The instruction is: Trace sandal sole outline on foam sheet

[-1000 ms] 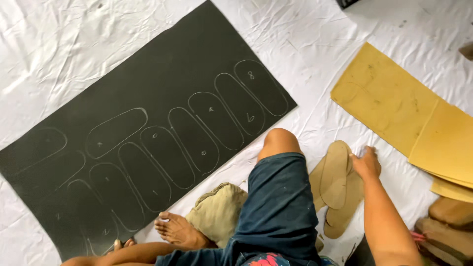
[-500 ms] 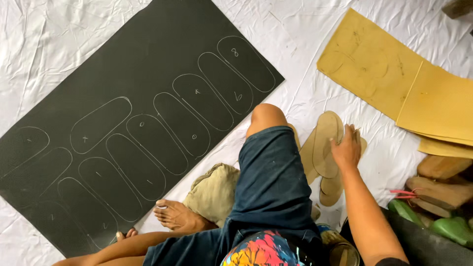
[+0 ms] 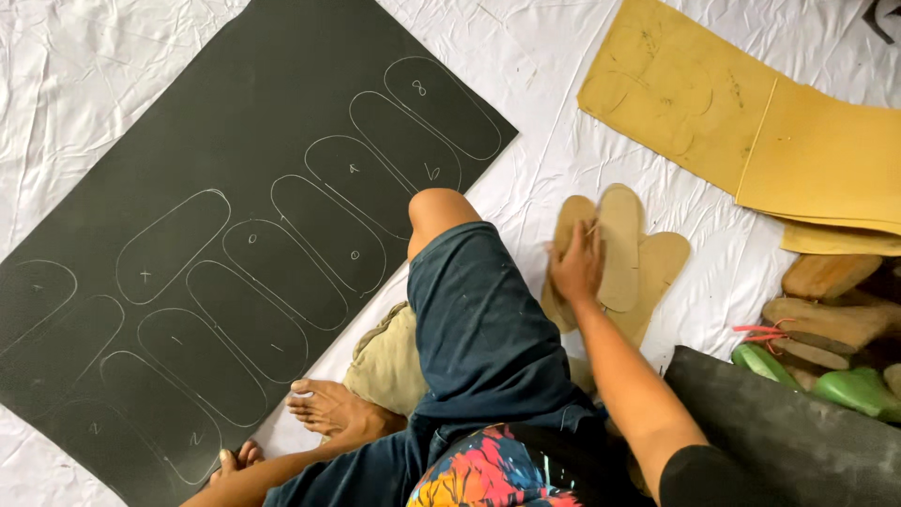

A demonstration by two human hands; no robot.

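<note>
While left hand [image 3: 235,462] rests, grip unclear, right hand [image 3: 574,268] presses flat on tan sole cutouts [image 3: 621,246].

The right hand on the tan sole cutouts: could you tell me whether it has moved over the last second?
Yes. The right hand has slid across the tan sole cutouts from their yellow-sheet side toward the knee.

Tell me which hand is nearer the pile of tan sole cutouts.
Right. The right hand rests on the tan sole cutouts, fingers spread over them. The left hand is far off at the near edge of the black sheet, beyond the bent knee.
</note>
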